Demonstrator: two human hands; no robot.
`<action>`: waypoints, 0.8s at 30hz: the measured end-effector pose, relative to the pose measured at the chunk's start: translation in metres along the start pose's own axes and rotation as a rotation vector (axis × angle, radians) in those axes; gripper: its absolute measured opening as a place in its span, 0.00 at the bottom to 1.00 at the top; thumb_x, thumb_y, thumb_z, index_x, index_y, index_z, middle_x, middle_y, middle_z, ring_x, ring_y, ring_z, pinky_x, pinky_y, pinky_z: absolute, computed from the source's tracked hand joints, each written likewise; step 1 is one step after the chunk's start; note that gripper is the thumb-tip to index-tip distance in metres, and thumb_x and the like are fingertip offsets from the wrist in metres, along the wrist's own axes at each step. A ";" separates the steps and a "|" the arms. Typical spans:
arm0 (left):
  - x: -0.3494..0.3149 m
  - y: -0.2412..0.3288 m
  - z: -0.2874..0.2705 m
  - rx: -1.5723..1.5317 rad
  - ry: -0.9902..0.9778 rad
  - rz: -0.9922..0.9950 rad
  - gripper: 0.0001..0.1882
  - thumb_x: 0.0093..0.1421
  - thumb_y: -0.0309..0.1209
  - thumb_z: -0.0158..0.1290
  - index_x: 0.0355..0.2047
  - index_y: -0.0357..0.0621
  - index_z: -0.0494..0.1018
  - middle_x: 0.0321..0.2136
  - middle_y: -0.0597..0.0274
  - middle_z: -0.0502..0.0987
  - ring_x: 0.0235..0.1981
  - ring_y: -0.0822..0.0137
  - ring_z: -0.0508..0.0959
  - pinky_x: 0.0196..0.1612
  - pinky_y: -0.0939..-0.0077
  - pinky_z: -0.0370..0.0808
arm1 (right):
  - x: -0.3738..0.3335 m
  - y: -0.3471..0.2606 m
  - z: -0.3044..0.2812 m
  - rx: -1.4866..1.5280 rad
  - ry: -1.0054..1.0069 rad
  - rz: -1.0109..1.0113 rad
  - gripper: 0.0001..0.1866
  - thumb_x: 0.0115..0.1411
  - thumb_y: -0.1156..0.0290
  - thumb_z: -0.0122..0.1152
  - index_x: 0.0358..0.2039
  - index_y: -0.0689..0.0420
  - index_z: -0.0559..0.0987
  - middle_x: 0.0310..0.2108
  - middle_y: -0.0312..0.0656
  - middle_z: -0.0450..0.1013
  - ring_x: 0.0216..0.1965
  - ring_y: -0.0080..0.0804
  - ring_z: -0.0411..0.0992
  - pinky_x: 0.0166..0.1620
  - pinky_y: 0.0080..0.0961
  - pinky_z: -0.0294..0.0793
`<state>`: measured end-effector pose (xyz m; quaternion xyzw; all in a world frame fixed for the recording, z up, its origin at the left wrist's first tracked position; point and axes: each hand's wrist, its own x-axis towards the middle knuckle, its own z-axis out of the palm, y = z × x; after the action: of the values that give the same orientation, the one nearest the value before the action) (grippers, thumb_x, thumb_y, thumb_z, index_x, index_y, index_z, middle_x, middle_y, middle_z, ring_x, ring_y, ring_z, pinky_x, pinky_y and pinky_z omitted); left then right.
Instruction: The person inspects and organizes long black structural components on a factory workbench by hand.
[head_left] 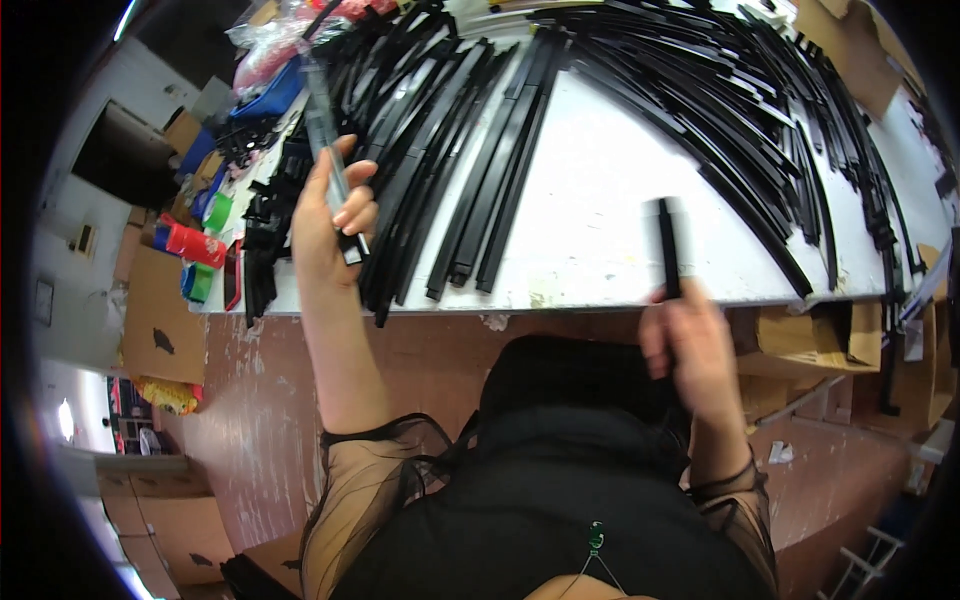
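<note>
My left hand (322,225) is closed around a long, thin, greyish see-through strip (320,105) with a black end below the fingers. It holds the strip tilted above the left part of the white table (600,180). At the table's front edge, on the right, my right hand (698,350) grips a narrow black bar (668,240) that points up and away from me. Motion blurs this hand and the bar, so the bar's exact kind cannot be told. Long black strips (515,150) lie beside and beyond my left hand.
More black strips (700,130) fan across the table's far right. At the left stand a blue bin (270,95), a red cylindrical container (195,243) and a green tape roll (217,212). Cardboard boxes (815,340) sit under the right edge, and another carton (160,325) is at left.
</note>
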<state>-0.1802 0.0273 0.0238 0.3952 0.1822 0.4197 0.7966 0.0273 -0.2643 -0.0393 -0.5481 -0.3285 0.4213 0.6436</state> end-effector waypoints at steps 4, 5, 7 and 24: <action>0.014 0.069 -0.112 0.961 0.598 0.504 0.17 0.65 0.40 0.43 0.47 0.42 0.67 0.30 0.54 0.76 0.14 0.75 0.70 0.16 0.82 0.70 | -0.011 -0.005 -0.078 -0.047 0.576 -0.296 0.14 0.68 0.63 0.38 0.46 0.57 0.68 0.19 0.30 0.62 0.17 0.14 0.58 0.19 0.11 0.57; 0.009 0.091 -0.153 1.100 0.693 0.539 0.16 0.64 0.40 0.45 0.45 0.41 0.70 0.28 0.56 0.77 0.16 0.75 0.71 0.18 0.82 0.71 | -0.015 -0.007 -0.102 -0.033 0.661 -0.298 0.15 0.68 0.62 0.39 0.47 0.56 0.68 0.21 0.29 0.62 0.18 0.12 0.58 0.19 0.10 0.56; -0.003 0.133 -0.234 1.423 0.864 0.520 0.16 0.62 0.40 0.49 0.39 0.40 0.74 0.24 0.60 0.77 0.18 0.75 0.74 0.20 0.82 0.72 | -0.023 -0.007 -0.146 -0.129 0.781 -0.354 0.17 0.68 0.61 0.40 0.51 0.56 0.67 0.20 0.28 0.61 0.17 0.12 0.56 0.20 0.10 0.53; 0.039 0.156 -0.320 1.974 0.829 0.362 0.22 0.60 0.43 0.46 0.44 0.37 0.74 0.40 0.47 0.77 0.41 0.53 0.76 0.45 0.65 0.70 | 0.010 -0.019 -0.247 -1.378 1.019 0.075 0.23 0.48 0.53 0.64 0.34 0.63 0.77 0.29 0.49 0.75 0.34 0.45 0.74 0.38 0.36 0.72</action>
<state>-0.4388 0.2642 -0.0511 0.7099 0.6334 0.2999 -0.0700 0.2534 -0.3619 -0.0661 -0.9497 -0.1637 -0.1488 0.2216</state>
